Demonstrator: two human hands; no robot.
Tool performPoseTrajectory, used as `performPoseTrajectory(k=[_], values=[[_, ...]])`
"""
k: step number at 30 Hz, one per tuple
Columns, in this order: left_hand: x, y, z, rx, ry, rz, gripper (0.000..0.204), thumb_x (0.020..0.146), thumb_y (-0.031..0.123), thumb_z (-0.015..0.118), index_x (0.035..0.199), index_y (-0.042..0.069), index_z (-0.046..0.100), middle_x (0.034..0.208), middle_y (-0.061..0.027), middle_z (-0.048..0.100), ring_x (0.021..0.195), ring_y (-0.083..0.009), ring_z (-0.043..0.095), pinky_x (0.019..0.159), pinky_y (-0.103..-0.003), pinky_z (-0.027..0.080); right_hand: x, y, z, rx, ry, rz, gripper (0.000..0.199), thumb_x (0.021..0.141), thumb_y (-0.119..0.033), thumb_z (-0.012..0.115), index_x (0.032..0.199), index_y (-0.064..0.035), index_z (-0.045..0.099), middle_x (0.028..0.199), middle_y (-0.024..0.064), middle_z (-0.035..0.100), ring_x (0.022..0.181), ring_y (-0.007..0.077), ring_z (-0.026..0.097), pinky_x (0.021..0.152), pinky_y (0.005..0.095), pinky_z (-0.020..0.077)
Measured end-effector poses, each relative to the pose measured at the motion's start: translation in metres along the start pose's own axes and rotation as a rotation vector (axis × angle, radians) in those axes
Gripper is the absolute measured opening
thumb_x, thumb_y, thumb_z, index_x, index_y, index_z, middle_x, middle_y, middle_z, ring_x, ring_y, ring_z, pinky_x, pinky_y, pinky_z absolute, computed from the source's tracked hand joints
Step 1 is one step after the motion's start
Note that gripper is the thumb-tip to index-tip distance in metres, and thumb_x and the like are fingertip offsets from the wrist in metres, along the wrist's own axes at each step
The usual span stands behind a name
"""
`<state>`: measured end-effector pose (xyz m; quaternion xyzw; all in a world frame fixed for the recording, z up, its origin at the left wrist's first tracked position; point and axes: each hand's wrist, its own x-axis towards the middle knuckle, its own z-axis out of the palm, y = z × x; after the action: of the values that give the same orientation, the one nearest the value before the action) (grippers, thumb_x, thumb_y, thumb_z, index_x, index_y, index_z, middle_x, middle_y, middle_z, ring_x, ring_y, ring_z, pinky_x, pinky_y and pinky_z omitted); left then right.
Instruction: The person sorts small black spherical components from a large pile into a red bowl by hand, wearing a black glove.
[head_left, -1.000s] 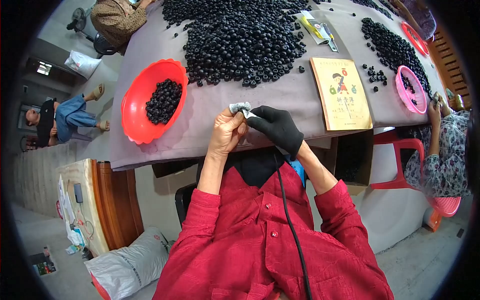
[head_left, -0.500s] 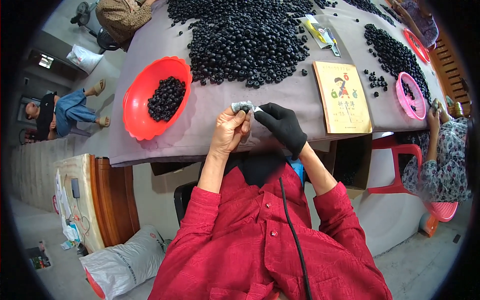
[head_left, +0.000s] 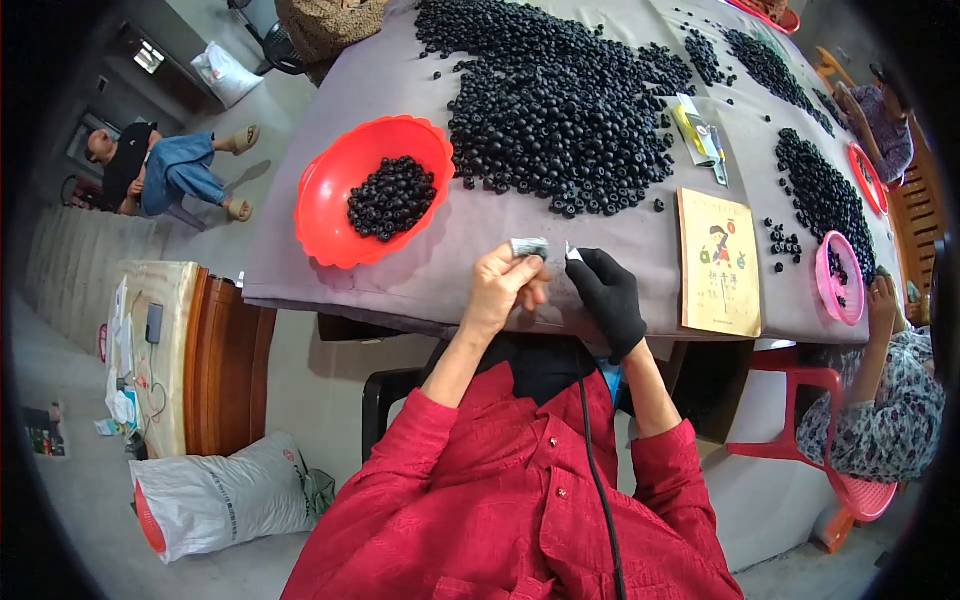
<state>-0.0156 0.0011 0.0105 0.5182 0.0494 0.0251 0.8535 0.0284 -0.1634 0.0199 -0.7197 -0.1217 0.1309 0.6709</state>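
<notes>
Bowls first: I count three, one red bowl (head_left: 375,190) holding a small heap of dark berries, one pink bowl (head_left: 838,277) with a few, and a red one (head_left: 866,176) at the far right edge, contents unclear. One big berry pile (head_left: 560,110) covers the grey table (head_left: 460,260), with one booklet (head_left: 718,262) beside it. My left hand (head_left: 500,285) pinches a small silvery packet (head_left: 528,247) over the table's near edge. My gloved right hand (head_left: 608,298) pinches a small white piece (head_left: 573,254) just beside it.
</notes>
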Motion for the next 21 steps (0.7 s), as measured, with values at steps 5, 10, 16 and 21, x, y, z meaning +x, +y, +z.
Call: performPoseTrajectory(k=[5,10,16,21], values=[[-0.011,0.076,-0.01,0.457,0.308,0.366,0.016,0.086,0.007,0.051,0.101,0.001,0.055,0.065,-0.0062,0.058,0.043,-0.0082,0.05,0.036,-0.02,0.036,-0.002,-0.005,0.0,-0.01,-0.023,-0.015,0.029,0.083,-0.021,0.06,0.101,0.0017,0.06,0.085,0.0056,0.063,0.078,0.0083,0.053,0.07,0.0251,0.044],[0.012,0.131,-0.039,0.703,0.453,0.369,0.033,0.091,0.018,0.051,0.12,0.004,0.047,0.062,-0.0038,0.056,0.038,-0.0046,0.045,0.034,-0.017,0.03,0.0,-0.007,-0.003,-0.029,-0.05,0.013,0.03,0.084,-0.022,0.059,0.102,0.002,0.059,0.086,0.0085,0.064,0.079,0.0099,0.054,0.072,0.0269,0.0446],[0.031,0.064,-0.012,0.946,0.249,0.317,0.017,0.082,0.008,0.058,0.098,0.003,0.062,0.06,0.0,0.051,0.05,-0.0046,0.044,0.044,-0.025,0.036,-0.001,-0.001,-0.002,0.012,-0.027,-0.008,0.032,0.084,-0.024,0.059,0.103,0.0018,0.058,0.088,0.0086,0.064,0.08,0.0098,0.054,0.073,0.0273,0.0448],[0.076,0.004,0.005,1.143,0.13,0.474,0.023,0.07,0.008,0.067,0.093,0.006,0.064,0.074,-0.0104,0.054,0.065,-0.0237,0.055,0.058,-0.034,0.043,-0.003,-0.013,-0.004,0.015,-0.039,0.022,0.029,0.084,-0.021,0.059,0.103,0.0016,0.059,0.088,0.0066,0.063,0.08,0.0089,0.053,0.072,0.027,0.0445]])
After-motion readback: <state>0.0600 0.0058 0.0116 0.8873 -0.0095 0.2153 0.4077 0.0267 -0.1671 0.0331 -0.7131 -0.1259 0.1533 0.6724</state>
